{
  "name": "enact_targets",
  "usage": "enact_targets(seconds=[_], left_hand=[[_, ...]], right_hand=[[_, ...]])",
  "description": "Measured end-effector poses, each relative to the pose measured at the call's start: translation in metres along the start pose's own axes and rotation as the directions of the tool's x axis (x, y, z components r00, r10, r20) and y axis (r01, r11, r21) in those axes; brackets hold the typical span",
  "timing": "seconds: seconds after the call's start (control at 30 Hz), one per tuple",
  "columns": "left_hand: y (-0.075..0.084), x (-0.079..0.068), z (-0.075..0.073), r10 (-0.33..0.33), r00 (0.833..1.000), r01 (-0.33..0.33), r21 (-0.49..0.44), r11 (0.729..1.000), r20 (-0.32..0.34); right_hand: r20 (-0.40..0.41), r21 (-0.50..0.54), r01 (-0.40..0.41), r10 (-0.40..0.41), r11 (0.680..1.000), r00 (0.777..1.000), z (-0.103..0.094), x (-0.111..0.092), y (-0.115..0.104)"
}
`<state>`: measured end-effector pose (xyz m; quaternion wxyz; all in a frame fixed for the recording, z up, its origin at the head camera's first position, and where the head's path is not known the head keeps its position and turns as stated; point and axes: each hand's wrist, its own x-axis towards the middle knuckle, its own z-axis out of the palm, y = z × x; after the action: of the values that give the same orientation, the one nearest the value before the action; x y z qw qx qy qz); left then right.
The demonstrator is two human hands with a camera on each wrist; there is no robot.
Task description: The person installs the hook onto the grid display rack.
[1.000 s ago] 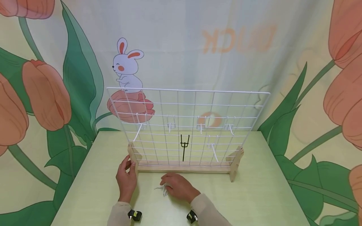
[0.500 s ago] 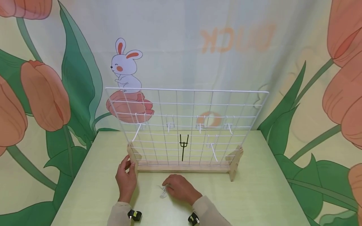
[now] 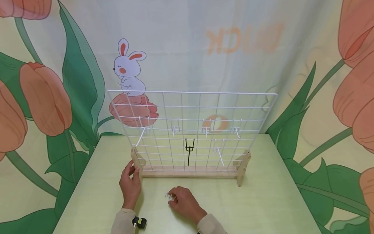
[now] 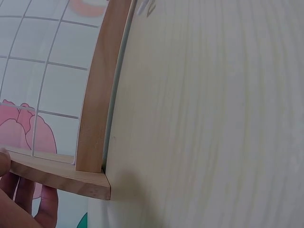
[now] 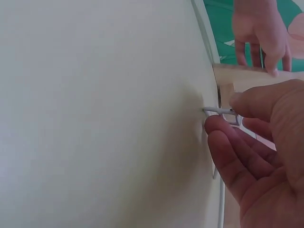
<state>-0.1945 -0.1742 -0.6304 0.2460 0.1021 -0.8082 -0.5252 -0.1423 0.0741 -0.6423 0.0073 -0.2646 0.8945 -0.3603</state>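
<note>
My right hand (image 3: 186, 203) is above the table in front of the rack and pinches a small white wire hook (image 3: 168, 196). In the right wrist view, thumb and fingertips close on the white hook (image 5: 221, 111), and part of it is hidden behind the fingers. My left hand (image 3: 130, 185) grips the left wooden leg (image 3: 137, 162) of the rack's stand. The left wrist view has the thumb on one side of this wooden leg (image 4: 61, 179) and the fingers on the other. The white wire grid (image 3: 191, 107) stands upright on its wooden base (image 3: 190, 174).
Several white hooks, one a long-pronged hook (image 3: 220, 156), hang on the grid. A black hook (image 3: 189, 151) hangs near the middle. The right wooden leg (image 3: 242, 169) rests on the pale table (image 3: 271, 201). A printed curtain (image 3: 181, 39) rises behind.
My right hand has drawn slightly back toward the table's front, turning the white hook in its fingers. The left hand keeps its grip on the wooden leg.
</note>
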Motion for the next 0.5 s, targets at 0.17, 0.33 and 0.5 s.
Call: enact_targets(seconds=[0.17, 0.33, 0.5], left_hand=[[0.0015, -0.0003, 0.0, 0.003, 1.0, -0.003, 0.006, 1.0, -0.005], [0.0028, -0.0012, -0.0005, 0.022, 1.0, -0.022, 0.006, 1.0, -0.02], [0.0017, -0.0007, -0.0005, 0.024, 1.0, -0.024, -0.002, 1.0, -0.019]], right_hand=[[-0.022, 0.02, -0.015, 0.015, 1.0, 1.0, 0.0044, -0.0046, -0.006], [-0.043, 0.04, -0.018, 0.02, 0.999, 0.999, 0.0065, -0.0075, -0.0092], [-0.058, 0.044, -0.008, 0.011, 0.999, 0.998, 0.0033, -0.0089, -0.01]])
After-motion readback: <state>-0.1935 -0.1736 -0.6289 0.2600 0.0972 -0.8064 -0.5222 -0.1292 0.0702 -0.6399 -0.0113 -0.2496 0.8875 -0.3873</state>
